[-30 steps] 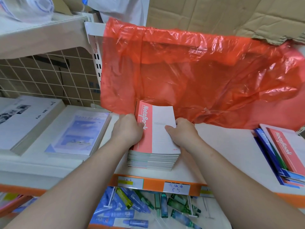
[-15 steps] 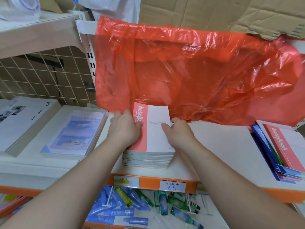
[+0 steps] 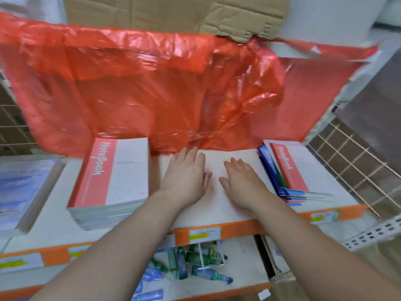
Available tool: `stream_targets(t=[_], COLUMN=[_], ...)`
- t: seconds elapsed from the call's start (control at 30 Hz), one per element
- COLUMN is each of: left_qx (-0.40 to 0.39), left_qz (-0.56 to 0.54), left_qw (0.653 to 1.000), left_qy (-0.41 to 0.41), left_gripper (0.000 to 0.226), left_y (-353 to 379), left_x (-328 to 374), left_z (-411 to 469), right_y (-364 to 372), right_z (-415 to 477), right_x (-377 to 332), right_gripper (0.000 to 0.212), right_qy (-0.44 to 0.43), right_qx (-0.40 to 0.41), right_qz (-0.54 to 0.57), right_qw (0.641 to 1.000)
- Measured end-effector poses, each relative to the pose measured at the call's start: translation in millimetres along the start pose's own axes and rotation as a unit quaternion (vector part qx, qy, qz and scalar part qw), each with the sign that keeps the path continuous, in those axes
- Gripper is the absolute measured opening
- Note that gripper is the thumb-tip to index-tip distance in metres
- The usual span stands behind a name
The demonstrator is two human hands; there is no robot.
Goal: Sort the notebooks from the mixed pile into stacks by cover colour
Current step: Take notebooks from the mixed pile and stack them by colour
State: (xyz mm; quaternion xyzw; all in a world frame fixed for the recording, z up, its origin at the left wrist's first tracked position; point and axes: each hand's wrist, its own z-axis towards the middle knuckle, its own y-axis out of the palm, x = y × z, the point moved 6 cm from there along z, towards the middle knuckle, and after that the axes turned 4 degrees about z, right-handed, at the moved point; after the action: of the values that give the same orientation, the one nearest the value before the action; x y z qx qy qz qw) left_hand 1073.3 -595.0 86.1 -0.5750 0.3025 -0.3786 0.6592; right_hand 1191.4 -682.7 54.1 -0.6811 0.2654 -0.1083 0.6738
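White orange-edged shelf, notebook stack, red plastic sheet behind.

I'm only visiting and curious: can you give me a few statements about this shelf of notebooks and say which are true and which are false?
1. The left hand and the right hand both hold nothing. True.
2. The stack of notebooks left of the hands has a red-banded cover on top. True.
3. The mixed pile at the right holds only red covers. False: blue and green covers show under the red one.
4. The plastic bag behind the shelf is blue. False: it is red.
5. The left hand rests on the stack of notebooks. False: it is over bare shelf, apart from the stack.
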Motion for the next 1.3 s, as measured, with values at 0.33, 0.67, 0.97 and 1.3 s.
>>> stream_targets(t=[0.33, 0.67, 0.97, 1.3], left_qx=[-0.093, -0.115, -0.111, -0.103], left_qz=[0.006, 0.010, -0.011, -0.659], left_qw=[0.996, 0.993, 0.993, 0.691], left_qy=[0.013, 0.013, 0.029, -0.277], left_gripper=[0.059, 0.058, 0.053, 0.011], left_y=[39.2, 45.9, 57.5, 73.8], left_x=[116.1, 148.0, 140.1, 110.8], left_z=[33.6, 52.8, 66.3, 74.3], right_y=[-13.8, -11.2, -27.3, -26.1], right_z=[-31.1, -32.3, -35.5, -45.4], right_x=[122.9, 173.0, 166.1, 68.7], right_gripper=[0.056, 0.042, 0.027, 0.023], right_qy=[0.033, 0.100, 0.090, -0.109], right_qx=[0.008, 0.009, 0.027, 0.071], right_qz=[-0.018, 0.012, -0.015, 0.104], right_qw=[0.999, 0.995, 0.995, 0.986])
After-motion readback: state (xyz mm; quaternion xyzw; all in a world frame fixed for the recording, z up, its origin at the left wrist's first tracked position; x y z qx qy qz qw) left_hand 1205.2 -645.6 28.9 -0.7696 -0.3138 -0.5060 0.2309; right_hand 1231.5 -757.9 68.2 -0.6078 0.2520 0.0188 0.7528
